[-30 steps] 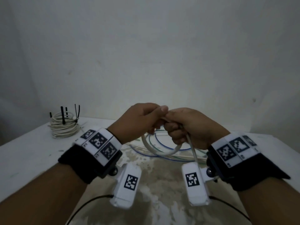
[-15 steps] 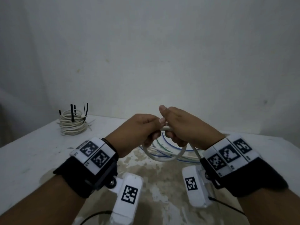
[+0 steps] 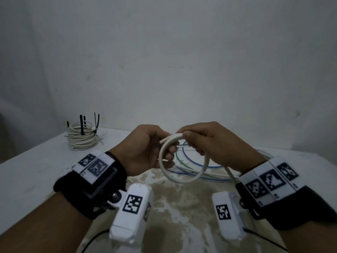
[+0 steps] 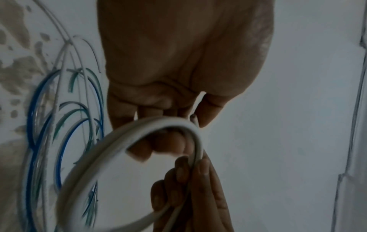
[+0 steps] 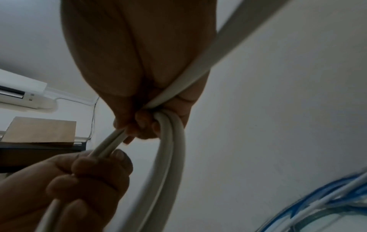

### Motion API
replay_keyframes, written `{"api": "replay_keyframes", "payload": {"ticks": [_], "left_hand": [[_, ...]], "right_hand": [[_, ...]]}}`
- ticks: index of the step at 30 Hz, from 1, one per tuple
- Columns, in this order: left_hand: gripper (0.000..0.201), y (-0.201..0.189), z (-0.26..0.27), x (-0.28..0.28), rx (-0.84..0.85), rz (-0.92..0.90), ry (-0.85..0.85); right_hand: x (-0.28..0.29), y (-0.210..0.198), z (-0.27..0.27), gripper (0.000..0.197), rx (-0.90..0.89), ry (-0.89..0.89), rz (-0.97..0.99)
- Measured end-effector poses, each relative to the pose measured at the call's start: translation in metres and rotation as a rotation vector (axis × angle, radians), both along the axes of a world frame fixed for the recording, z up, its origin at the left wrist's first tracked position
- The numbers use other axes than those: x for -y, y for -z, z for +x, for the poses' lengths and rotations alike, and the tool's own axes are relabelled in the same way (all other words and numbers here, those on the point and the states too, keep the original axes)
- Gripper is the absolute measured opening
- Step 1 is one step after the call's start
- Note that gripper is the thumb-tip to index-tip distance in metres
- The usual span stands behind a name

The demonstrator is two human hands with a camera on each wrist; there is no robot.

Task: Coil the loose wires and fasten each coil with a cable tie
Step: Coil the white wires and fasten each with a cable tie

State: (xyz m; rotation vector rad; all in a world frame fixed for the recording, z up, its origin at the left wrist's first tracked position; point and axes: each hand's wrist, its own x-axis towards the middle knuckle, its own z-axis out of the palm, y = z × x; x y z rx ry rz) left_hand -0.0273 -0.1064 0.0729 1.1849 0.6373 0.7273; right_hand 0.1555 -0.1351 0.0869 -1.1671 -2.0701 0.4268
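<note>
White wire (image 3: 165, 152) looped, gripped by both hands (image 3: 145, 147) (image 3: 209, 141), its tail hidden behind the right wrist.

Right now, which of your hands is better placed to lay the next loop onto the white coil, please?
Probably the right hand: the white wire's free tail runs down past its wrist, so it can feed. The left hand grips the coil's side and should just hold.

Dim room: plain white wall (image 3: 182, 61) fills upper frame; stained white desk (image 3: 27, 172) below; air conditioner (image 5: 21, 94) at left.
</note>
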Motion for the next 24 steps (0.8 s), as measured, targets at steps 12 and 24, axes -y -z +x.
{"api": "replay_keyframes", "payload": {"ticks": [12,24], "left_hand": [[0.024,-0.002,-0.002,0.004,0.144,-0.151,0.059],[0.035,0.012,-0.048,-0.044,0.458,-0.240,-0.454]], "right_hand": [[-0.007,0.010,-0.005,0.026,-0.149,0.099,0.000],[0.015,0.053,0.036,0.021,0.128,0.166,-0.107]]}}
